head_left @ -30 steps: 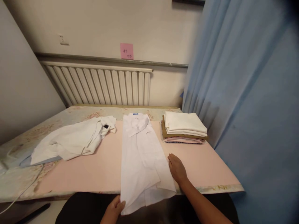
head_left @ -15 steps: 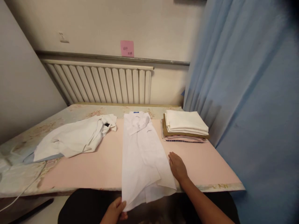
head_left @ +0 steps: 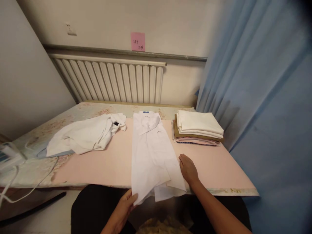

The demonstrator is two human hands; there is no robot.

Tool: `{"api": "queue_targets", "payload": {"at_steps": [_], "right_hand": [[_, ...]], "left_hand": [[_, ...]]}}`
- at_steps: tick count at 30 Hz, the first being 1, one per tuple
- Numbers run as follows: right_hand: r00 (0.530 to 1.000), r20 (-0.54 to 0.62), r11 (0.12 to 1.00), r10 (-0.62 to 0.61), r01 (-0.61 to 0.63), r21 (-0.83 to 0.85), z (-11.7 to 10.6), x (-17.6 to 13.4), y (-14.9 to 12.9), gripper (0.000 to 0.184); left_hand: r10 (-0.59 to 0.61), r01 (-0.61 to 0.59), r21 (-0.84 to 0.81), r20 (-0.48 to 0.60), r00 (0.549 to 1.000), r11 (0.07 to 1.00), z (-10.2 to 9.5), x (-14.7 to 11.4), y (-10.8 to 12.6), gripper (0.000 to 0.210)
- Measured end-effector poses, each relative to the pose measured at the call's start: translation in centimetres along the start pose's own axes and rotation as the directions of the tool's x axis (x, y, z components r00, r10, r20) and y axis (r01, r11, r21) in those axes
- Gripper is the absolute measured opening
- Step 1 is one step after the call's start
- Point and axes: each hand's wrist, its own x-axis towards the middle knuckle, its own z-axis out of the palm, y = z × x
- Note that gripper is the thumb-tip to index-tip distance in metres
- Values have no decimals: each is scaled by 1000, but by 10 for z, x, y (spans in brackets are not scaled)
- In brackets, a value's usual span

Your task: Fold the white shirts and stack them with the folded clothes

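Note:
A white collared shirt (head_left: 153,152) lies lengthwise on the pink cloth (head_left: 102,167), its collar with a blue label toward the wall. Its left side is folded in a straight line, and its lower hem hangs over the table's near edge. My left hand (head_left: 126,201) pinches the bottom left corner of the hem between thumb and fingers. Along the shirt's lower right edge rests my right hand (head_left: 188,168), palm down with fingers stretched out, touching or nearly touching the fabric.
A crumpled white garment (head_left: 83,135) lies at the left on the table. Folded clothes (head_left: 198,125) are stacked at the right beside a blue curtain (head_left: 255,107). Behind stands a radiator (head_left: 112,78). White cables (head_left: 36,188) hang over the left front edge.
My left hand has drawn the shirt's bottom corner up toward the table edge. My right hand stays by the shirt's right side. The view has tilted slightly down and left.

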Motion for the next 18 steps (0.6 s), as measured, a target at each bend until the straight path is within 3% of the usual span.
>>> {"api": "queue_targets", "payload": {"at_steps": [2,10,18], "right_hand": [[1000,6,1000,1,-1,-1,0,0,0,31],[1000,6,1000,6,-6,-7,0,1,-1,31],[1000,5,1000,6,-6,12,0,0,1,32]], "left_hand": [[-27,27,-37,6,1000,999,4,6,0,43],[22,-20,10,-230,973,1000,12,20,-6,38],[96,-77,73,-300,949,994,8,21,-6,42]]}}
